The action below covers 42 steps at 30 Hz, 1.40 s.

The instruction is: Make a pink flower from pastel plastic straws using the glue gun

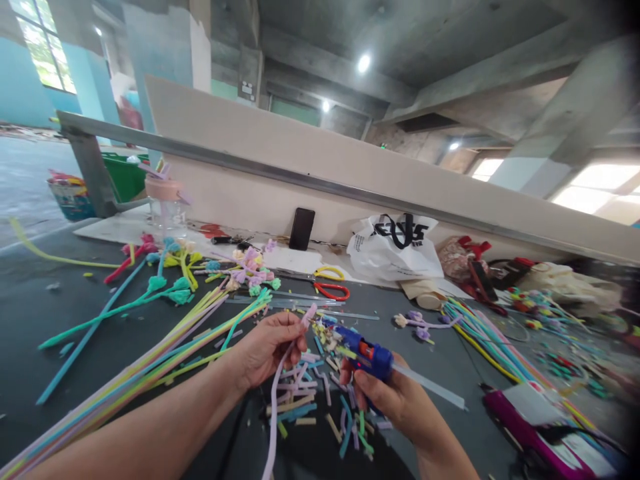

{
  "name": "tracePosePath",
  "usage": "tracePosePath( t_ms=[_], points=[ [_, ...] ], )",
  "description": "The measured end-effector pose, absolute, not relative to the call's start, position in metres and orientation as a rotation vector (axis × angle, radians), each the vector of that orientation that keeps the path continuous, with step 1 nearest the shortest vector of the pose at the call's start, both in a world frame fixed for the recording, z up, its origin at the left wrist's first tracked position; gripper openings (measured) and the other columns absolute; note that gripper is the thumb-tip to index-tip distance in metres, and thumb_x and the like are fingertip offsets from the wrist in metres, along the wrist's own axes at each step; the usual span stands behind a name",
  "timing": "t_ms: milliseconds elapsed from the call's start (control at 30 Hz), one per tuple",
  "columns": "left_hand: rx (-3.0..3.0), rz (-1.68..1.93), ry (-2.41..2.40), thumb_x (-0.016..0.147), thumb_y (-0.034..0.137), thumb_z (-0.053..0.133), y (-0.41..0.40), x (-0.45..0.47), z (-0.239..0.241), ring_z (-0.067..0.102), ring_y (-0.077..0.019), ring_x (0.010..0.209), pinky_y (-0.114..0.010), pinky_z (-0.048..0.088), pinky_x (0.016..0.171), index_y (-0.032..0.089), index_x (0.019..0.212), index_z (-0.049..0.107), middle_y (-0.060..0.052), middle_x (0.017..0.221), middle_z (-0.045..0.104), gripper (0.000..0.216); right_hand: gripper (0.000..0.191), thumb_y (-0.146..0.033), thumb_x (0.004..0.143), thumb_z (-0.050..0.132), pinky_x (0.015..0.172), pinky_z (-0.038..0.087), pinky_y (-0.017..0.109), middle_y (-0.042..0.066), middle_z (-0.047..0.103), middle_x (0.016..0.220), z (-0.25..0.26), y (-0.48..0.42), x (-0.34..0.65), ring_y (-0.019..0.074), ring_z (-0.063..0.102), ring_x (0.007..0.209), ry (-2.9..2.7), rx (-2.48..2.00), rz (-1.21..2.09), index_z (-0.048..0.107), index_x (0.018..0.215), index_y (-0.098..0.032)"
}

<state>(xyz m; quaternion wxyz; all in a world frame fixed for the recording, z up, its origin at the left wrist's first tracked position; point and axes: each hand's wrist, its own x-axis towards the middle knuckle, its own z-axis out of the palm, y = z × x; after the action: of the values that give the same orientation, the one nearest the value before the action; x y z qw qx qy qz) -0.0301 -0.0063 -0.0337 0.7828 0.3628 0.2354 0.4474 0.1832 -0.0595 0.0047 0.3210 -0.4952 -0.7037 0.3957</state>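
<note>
My left hand pinches a lilac pipe cleaner near its upper end, and the long tail hangs down toward me. In my right hand is a blue hot glue gun, with a clear glue stick jutting from its back. The gun's nozzle points left, close to the tip of the lilac stem; whether they touch I cannot tell. Below both hands lie many short cut pieces of pipe cleaner in pastel colours.
Bundles of long pipe cleaners lie left, finished fuzzy flowers behind them. Scissors, a phone and a white plastic bag sit along the back. A purple flower stem and a magenta box are on the right.
</note>
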Motion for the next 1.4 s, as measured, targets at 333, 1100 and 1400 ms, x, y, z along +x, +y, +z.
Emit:
tracePosePath(
  t_ms=[333,1100,1400],
  points=[
    [0.773,0.995,0.473,0.074,0.025,0.061,-0.003,-0.031,-0.041,0.049,-0.0057,0.039,-0.013,0.029,0.032,0.015,0.068,0.048,0.001,0.055,0.057,0.017,0.042,-0.051,0.075,0.052,0.046,0.034,0.021,0.000,0.049,0.048,0.012,-0.059,0.178,0.0104,0.045,0.046,-1.965,-1.408,0.879,0.053,0.055,-0.014],
    [0.798,0.988,0.498,0.073,0.025,0.062,-0.004,-0.031,-0.038,0.048,-0.0057,0.037,-0.013,0.029,0.031,0.015,0.065,0.047,0.001,0.053,0.057,0.019,0.040,-0.050,0.075,0.054,0.044,0.038,0.022,0.001,0.053,0.047,0.008,-0.057,0.178,0.0124,0.052,0.044,-1.889,-1.406,0.969,0.057,0.058,-0.013],
    [0.795,0.975,0.507,0.072,0.027,0.063,-0.003,-0.033,-0.038,0.047,-0.0051,0.037,-0.012,0.030,0.031,0.015,0.066,0.047,0.001,0.054,0.057,0.021,0.042,-0.051,0.073,0.055,0.045,0.038,0.022,0.001,0.053,0.044,0.012,-0.056,0.174,0.0121,0.051,0.043,-1.842,-1.430,0.990,0.056,0.055,-0.014]
  ],
)
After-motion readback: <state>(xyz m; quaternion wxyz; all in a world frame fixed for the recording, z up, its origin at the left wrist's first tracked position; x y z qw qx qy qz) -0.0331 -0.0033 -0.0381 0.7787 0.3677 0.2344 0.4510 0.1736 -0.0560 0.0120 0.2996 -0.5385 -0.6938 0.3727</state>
